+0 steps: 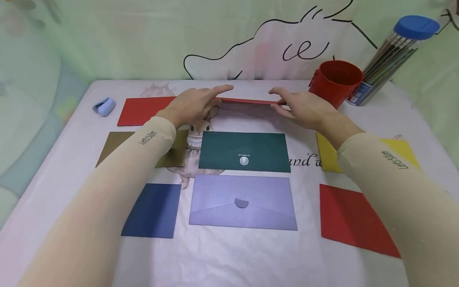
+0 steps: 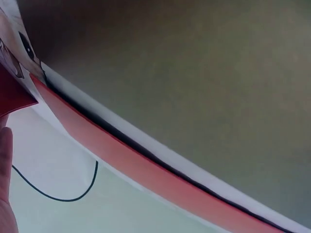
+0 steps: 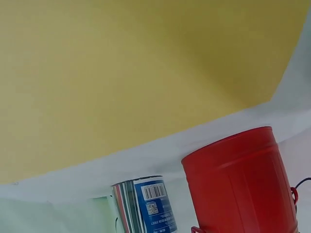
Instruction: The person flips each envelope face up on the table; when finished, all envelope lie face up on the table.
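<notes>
Red envelope (image 1: 247, 101) at 12 o'clock on the table (image 1: 229, 255), lifted edge-on between both hands, long edge level, just beyond the green envelope (image 1: 244, 152). Left hand (image 1: 193, 104) pinching its left end, fingers stretched nearly flat over the top. Right hand (image 1: 305, 107) pinching the right end, thumb underneath, fingers barely bent. Left wrist view: only the thin red edge (image 2: 146, 167) running diagonally. Red bucket (image 1: 336, 81) at 1 o'clock, just beside the right hand; pencil tube (image 1: 391, 56) leaning behind it, touching. Flat red sheet (image 1: 143, 110) at 11 o'clock under the left wrist. Brown sheet (image 1: 118, 147) at 9, yellow sheet (image 1: 401, 149) at 3, both partly under the forearms. Purple envelope (image 1: 244, 203) at 6, blue sheet (image 1: 154, 210) at 7, red sheet (image 1: 353, 219) at 5. Stapler (image 1: 104, 106) at far 10. Bare strip between green envelope and lifted edge; bare margin along the near edge.
</notes>
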`<state>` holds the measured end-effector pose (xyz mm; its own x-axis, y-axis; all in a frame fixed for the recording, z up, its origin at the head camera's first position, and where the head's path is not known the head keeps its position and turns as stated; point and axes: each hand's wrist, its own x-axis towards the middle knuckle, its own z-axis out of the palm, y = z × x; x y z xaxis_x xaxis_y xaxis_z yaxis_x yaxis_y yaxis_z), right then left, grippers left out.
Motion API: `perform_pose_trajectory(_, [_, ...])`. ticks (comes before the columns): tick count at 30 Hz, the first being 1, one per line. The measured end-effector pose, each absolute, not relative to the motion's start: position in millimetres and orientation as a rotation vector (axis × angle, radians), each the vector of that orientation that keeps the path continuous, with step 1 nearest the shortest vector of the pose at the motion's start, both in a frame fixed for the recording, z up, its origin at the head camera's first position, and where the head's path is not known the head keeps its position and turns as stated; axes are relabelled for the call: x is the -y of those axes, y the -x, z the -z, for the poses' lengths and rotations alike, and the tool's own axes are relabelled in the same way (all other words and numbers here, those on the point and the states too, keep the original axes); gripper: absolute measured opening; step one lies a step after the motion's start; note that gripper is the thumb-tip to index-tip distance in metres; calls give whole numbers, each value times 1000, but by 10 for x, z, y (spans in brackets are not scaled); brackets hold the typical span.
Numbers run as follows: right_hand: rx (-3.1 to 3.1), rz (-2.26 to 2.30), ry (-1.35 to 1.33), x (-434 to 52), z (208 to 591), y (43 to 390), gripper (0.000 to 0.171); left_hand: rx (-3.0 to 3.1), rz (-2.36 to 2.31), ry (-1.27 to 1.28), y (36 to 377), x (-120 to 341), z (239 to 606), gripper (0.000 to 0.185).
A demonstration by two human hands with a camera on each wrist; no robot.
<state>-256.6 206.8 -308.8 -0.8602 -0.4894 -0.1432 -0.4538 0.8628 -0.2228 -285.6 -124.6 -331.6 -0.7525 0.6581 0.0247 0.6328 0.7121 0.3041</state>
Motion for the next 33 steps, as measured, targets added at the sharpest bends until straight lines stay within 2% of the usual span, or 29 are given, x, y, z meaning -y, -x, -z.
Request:
perform_pose_trajectory(4, [-2905, 228, 785, -2058, 3077, 2551, 54, -2854, -437, -1114, 2844, 1250, 3264, 69])
perform_pose_trajectory(14, [-3021, 300, 870, -2016, 3060, 2542, 57, -2942, -439, -1130, 2849, 1283, 3218, 57])
perform_pose_trajectory(24, [-2997, 496, 725, -1992, 3016, 2599, 61, -2909, -576, -1063, 2852, 1317, 3181, 61])
perform_pose_trajectory(33, [-3011, 683, 629, -1999, 3048, 2621, 60, -2909, -589, -1086, 2855, 1283, 3153, 56])
